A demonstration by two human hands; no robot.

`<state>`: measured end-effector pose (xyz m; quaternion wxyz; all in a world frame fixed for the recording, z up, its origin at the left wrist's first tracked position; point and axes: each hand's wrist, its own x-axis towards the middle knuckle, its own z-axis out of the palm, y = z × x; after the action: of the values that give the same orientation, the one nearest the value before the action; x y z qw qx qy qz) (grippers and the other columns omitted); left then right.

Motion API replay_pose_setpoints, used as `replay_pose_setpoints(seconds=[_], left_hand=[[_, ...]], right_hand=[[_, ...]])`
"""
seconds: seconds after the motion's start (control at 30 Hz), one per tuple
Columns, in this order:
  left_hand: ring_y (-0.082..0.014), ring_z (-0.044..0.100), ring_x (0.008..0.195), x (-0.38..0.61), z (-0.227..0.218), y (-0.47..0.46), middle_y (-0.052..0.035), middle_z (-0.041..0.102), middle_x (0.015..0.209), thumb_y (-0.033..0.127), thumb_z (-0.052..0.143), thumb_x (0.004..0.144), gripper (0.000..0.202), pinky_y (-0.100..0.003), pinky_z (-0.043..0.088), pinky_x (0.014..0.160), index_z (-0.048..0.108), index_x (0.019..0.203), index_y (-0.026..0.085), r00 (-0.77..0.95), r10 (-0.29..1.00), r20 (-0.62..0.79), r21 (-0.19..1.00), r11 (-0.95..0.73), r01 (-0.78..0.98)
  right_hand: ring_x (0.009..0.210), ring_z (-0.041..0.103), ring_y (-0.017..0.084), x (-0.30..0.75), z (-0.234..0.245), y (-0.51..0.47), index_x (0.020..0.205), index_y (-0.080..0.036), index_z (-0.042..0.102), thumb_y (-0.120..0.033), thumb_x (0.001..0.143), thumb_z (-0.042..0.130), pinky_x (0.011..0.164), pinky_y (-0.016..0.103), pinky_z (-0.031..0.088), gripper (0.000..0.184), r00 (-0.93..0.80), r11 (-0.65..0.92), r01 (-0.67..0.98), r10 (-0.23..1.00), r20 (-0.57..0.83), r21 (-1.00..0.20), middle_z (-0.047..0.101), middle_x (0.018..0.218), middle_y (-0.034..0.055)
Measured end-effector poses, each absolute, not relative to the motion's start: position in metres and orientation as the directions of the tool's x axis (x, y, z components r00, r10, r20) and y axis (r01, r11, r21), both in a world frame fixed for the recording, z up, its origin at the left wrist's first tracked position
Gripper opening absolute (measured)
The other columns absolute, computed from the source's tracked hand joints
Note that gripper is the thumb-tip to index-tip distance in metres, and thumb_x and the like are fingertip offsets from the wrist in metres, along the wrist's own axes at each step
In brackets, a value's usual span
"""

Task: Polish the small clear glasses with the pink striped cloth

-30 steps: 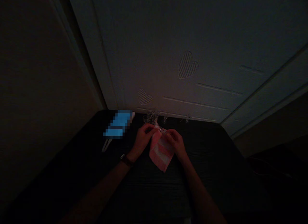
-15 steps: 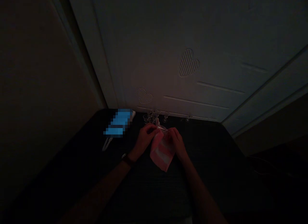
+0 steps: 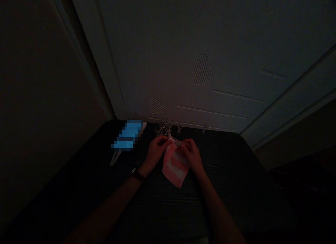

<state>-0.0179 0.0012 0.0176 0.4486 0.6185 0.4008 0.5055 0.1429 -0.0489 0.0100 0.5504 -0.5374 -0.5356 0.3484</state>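
In the dim light, a pink-and-white striped cloth (image 3: 174,165) hangs between my hands over the dark table. A small clear glass (image 3: 176,142), partly wrapped by the cloth's upper edge, lies between my fingertips; its outline is hard to make out. My left hand (image 3: 156,149) pinches the glass and cloth from the left, a dark watch on its wrist. From the right, my right hand (image 3: 193,153) has its fingers closed on the cloth against the glass. Behind them stand several small clear stemmed glasses (image 3: 163,127).
A phone-like device with a pixelated blue screen (image 3: 130,134) and a white strap (image 3: 114,157) lie at the left on the dark table (image 3: 162,209). One glass (image 3: 203,129) stands apart at the right. A white panel with embossed hearts (image 3: 203,70) rises behind.
The fingers of my right hand have shifted slightly on the cloth, towards the glass. My left hand keeps its pinch. The whole view has moved a little.
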Motion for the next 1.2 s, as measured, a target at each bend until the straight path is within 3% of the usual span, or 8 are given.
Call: replay_pose_setpoints(seconds=[0.07, 0.2, 0.33, 0.4, 0.53, 0.67, 0.87, 1.2], left_hand=[[-0.0157, 0.057, 0.077, -0.018, 0.017, 0.002, -0.0017, 0.062, 0.077, 0.031, 0.061, 0.070, 0.015, -0.027, 0.044, 0.072, 0.062, 0.075, 0.017, 0.173, 0.945, 0.276, 0.958, -0.286, 0.033], [-0.0155, 0.056, 0.079, -0.018, 0.019, 0.001, -0.0014, 0.061, 0.079, 0.030, 0.061, 0.071, 0.014, -0.027, 0.044, 0.075, 0.062, 0.075, 0.017, 0.196, 0.928, 0.316, 0.944, -0.328, 0.034], [-0.0154, 0.056, 0.079, -0.017, 0.021, 0.000, -0.0013, 0.059, 0.079, 0.030, 0.060, 0.073, 0.014, -0.027, 0.043, 0.074, 0.061, 0.075, 0.017, 0.199, 0.924, 0.326, 0.939, -0.341, 0.046], [-0.0154, 0.055, 0.079, -0.018, 0.021, 0.000, -0.0016, 0.059, 0.079, 0.030, 0.059, 0.073, 0.013, -0.027, 0.043, 0.074, 0.061, 0.076, 0.017, 0.196, 0.921, 0.338, 0.935, -0.353, 0.046], [-0.0158, 0.055, 0.079, -0.018, 0.020, 0.000, -0.0018, 0.059, 0.079, 0.030, 0.059, 0.073, 0.013, -0.027, 0.043, 0.073, 0.061, 0.075, 0.017, 0.170, 0.918, 0.359, 0.926, -0.373, 0.061], [-0.0160, 0.055, 0.080, -0.017, 0.018, 0.002, -0.0019, 0.058, 0.080, 0.030, 0.060, 0.072, 0.012, -0.028, 0.043, 0.074, 0.061, 0.075, 0.018, 0.165, 0.916, 0.366, 0.923, -0.379, 0.062], [-0.0161, 0.055, 0.080, -0.019, 0.017, 0.004, -0.0020, 0.059, 0.081, 0.030, 0.061, 0.070, 0.013, -0.028, 0.043, 0.075, 0.062, 0.075, 0.018, 0.144, 0.922, 0.360, 0.927, -0.371, 0.054], [-0.0162, 0.056, 0.083, -0.016, 0.013, 0.004, -0.0020, 0.059, 0.083, 0.028, 0.060, 0.072, 0.011, -0.029, 0.044, 0.077, 0.063, 0.076, 0.018, 0.166, 0.915, 0.367, 0.920, -0.384, 0.082]], right_hand=[[0.058, 0.053, 0.012, 0.144, 0.010, -0.049, 0.080, -0.020, 0.055, -0.043, 0.078, 0.054, 0.051, 0.021, 0.038, 0.023, 0.182, 0.163, 0.264, 0.959, 0.215, -0.951, 0.059, 0.065, -0.0019], [0.047, 0.046, 0.011, 0.145, 0.006, -0.048, 0.056, -0.018, 0.052, -0.048, 0.086, 0.039, 0.048, 0.023, 0.032, 0.043, 0.175, 0.132, 0.354, 0.963, 0.204, -0.926, 0.050, 0.048, -0.0019], [0.046, 0.045, 0.011, 0.144, 0.004, -0.049, 0.053, -0.018, 0.052, -0.048, 0.088, 0.034, 0.048, 0.024, 0.032, 0.050, 0.171, 0.126, 0.356, 0.965, 0.197, -0.926, 0.049, 0.046, -0.0010], [0.049, 0.046, 0.011, 0.144, 0.006, -0.049, 0.058, -0.018, 0.054, -0.046, 0.088, 0.033, 0.050, 0.024, 0.034, 0.046, 0.166, 0.154, 0.347, 0.961, 0.222, -0.925, 0.051, 0.050, -0.0010], [0.059, 0.051, 0.012, 0.142, 0.012, -0.050, 0.093, -0.022, 0.057, -0.041, 0.083, 0.047, 0.054, 0.022, 0.038, 0.024, 0.155, 0.200, 0.328, 0.953, 0.261, -0.923, 0.059, 0.070, -0.0017], [0.067, 0.054, 0.013, 0.141, 0.014, -0.050, 0.105, -0.024, 0.052, -0.036, 0.071, 0.062, 0.058, 0.023, 0.041, 0.037, 0.165, 0.199, 0.370, 0.947, 0.276, -0.907, 0.061, 0.084, -0.0004], [0.059, 0.051, 0.012, 0.141, 0.015, -0.052, 0.085, -0.021, 0.056, -0.041, 0.077, 0.054, 0.052, 0.022, 0.037, 0.022, 0.135, 0.190, 0.333, 0.960, 0.246, -0.924, 0.058, 0.070, -0.0017], [0.051, 0.043, 0.011, 0.141, 0.010, -0.052, 0.056, -0.018, 0.050, -0.041, 0.085, 0.041, 0.048, 0.022, 0.030, 0.038, 0.103, 0.213, 0.349, 0.959, 0.264, -0.913, 0.048, 0.052, -0.0022]])
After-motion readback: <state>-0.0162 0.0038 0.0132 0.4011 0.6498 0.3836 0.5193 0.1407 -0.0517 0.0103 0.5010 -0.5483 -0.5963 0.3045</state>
